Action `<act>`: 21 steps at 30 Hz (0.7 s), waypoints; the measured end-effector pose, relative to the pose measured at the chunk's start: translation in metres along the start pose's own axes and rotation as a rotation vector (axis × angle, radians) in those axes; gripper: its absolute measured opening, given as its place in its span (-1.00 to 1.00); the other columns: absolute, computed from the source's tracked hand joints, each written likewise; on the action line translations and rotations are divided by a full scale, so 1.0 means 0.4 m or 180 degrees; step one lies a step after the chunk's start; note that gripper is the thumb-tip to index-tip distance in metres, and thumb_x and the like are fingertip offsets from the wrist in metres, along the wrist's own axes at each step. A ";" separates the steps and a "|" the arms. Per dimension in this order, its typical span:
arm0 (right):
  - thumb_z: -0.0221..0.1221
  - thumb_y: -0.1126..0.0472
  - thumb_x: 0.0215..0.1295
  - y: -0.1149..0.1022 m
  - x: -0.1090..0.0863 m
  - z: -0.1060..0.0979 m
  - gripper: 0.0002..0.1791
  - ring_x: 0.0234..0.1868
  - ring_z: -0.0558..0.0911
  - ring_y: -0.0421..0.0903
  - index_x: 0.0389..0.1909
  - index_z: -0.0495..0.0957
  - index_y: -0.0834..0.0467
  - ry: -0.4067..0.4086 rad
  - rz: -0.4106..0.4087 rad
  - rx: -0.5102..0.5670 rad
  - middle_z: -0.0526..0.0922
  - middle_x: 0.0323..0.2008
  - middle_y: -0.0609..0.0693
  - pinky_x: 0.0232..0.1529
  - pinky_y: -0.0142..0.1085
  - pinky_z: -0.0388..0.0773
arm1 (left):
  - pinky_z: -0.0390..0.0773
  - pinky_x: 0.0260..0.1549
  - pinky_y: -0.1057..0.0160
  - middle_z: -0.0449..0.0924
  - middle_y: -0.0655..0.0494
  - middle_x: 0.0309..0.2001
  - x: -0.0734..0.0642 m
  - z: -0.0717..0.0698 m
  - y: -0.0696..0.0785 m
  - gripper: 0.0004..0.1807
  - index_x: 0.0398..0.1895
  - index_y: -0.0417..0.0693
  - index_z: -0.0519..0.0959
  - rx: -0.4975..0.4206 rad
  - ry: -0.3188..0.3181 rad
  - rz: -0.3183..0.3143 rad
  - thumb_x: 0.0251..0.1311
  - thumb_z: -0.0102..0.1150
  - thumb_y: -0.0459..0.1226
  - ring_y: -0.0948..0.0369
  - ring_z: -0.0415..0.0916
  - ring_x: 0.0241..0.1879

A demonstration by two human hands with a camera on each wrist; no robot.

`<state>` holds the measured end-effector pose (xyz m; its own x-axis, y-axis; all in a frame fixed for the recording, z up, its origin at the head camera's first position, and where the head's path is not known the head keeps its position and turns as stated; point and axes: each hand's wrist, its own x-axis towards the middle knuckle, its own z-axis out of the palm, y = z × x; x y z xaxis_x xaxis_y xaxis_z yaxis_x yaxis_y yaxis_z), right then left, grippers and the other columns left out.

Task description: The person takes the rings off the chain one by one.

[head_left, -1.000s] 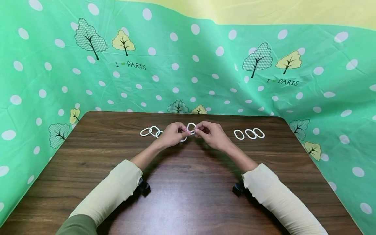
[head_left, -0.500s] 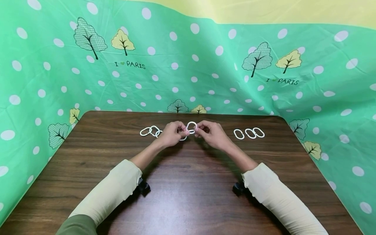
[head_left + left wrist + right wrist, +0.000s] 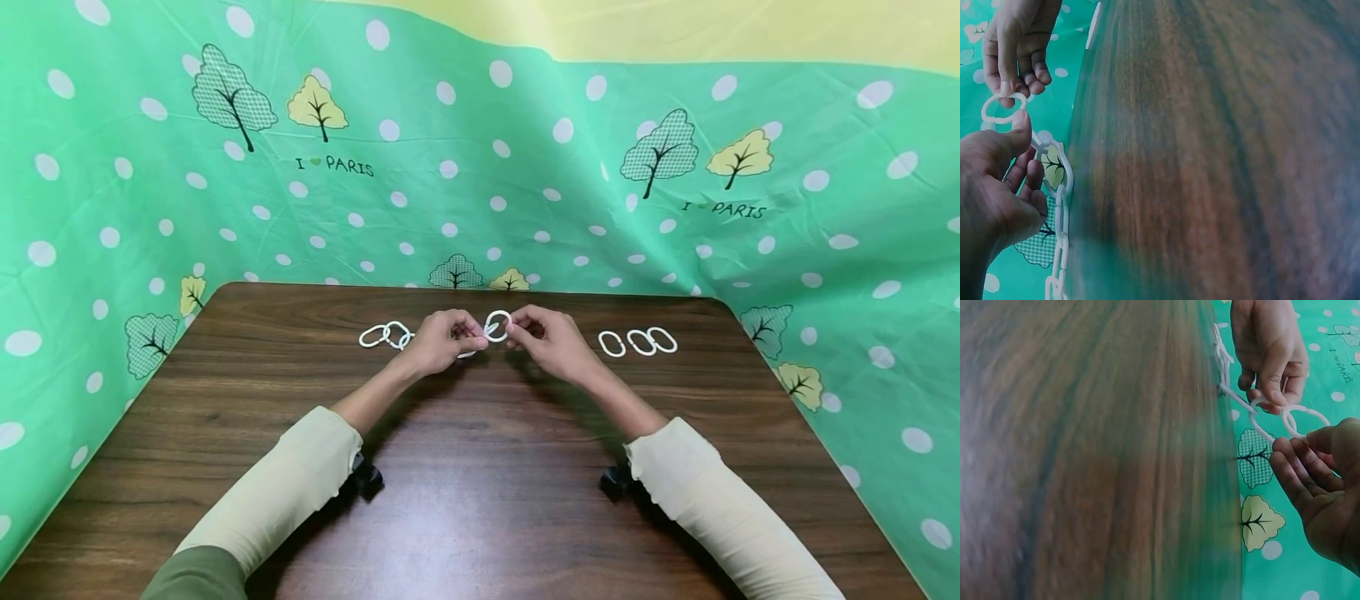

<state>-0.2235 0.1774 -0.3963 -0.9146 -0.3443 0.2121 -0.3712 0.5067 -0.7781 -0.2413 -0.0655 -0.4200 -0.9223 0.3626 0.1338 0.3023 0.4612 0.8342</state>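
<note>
In the head view, my left hand [image 3: 448,342] and right hand [image 3: 551,340] meet over the far part of the table. Finger and thumb of the right hand pinch an oval white plastic chain link [image 3: 498,327], raised between the hands. My left hand pinches the end of a white chain [image 3: 386,335] that runs out to the left under that hand. In the right wrist view the raised link [image 3: 1291,425] overlaps the link beside it. From the left wrist, several joined links [image 3: 1062,231] trail down past the left palm.
Three loose white links [image 3: 612,343] lie on the right of the brown wooden table [image 3: 480,467], two of them overlapping. A green dotted cloth [image 3: 495,183] hangs right behind the table's far edge. Dark wrist cameras [image 3: 367,479] sit beneath both sleeves.
My right hand has drawn slightly to the right, and the raised link has shifted right with it. The left hand stays nearly in place, still pinching the chain's end.
</note>
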 end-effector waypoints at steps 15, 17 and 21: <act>0.30 0.22 0.66 0.029 -0.020 -0.074 -0.75 -0.21 0.86 0.07 0.10 0.77 0.33 0.0047 0.0174 -0.0343 0.90 -0.20 0.22 -0.30 -0.43 0.60 | 0.57 -0.13 0.32 0.81 0.02 -0.25 -0.002 -0.007 -0.002 -0.90 -0.10 -0.17 0.81 -0.0017 0.0088 -0.0017 0.45 0.50 -0.31 0.26 0.63 -0.25; 0.31 0.22 0.66 0.038 -0.025 -0.085 -0.74 -0.22 0.85 0.04 0.12 0.78 0.33 0.0048 0.0221 -0.0396 0.90 -0.22 0.18 -0.29 -0.43 0.60 | 0.56 -0.14 0.32 0.82 0.02 -0.24 -0.001 -0.006 -0.002 -0.90 -0.09 -0.16 0.81 -0.0017 0.0104 -0.0030 0.45 0.51 -0.30 0.27 0.62 -0.26; 0.31 0.21 0.66 0.055 -0.033 -0.104 -0.72 -0.24 0.84 -0.04 0.15 0.77 0.33 0.0047 0.0293 -0.0466 0.90 -0.22 0.16 -0.28 -0.43 0.62 | 0.54 -0.16 0.32 0.82 0.00 -0.23 0.000 -0.006 0.000 -0.90 -0.08 -0.15 0.80 -0.0046 0.0138 -0.0044 0.45 0.50 -0.31 0.27 0.61 -0.27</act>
<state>-0.2263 0.2261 -0.3916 -0.9477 -0.2799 0.1536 -0.3042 0.6456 -0.7004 -0.2421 -0.0675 -0.4188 -0.9360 0.3207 0.1448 0.2862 0.4542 0.8437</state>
